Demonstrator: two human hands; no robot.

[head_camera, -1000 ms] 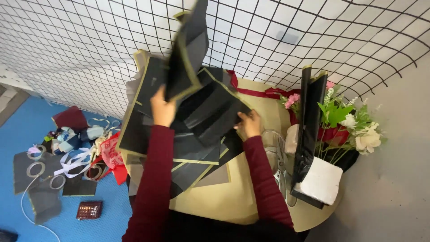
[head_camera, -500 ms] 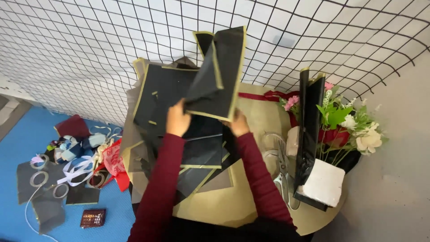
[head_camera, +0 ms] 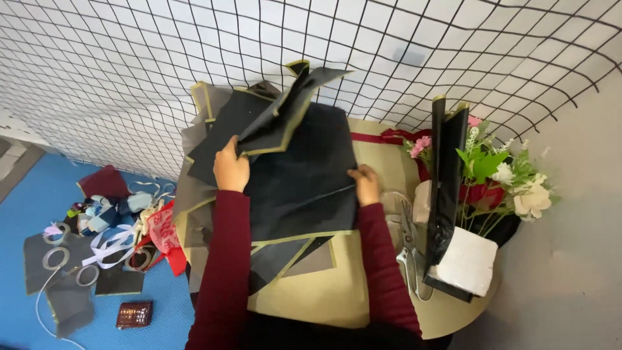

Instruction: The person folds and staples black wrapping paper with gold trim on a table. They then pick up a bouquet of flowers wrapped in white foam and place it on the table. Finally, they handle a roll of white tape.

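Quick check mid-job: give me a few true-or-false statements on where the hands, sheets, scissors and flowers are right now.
1. The left hand holds up a folded black sheet. True.
2. The right hand grips the scissors. False: it rests on the flat black sheet; the scissors lie on the table, to that hand's right.
3. The flowers stand at the table's right side. True.
4. Tape rolls lie on the table. False: they lie on the blue floor, left of the table.
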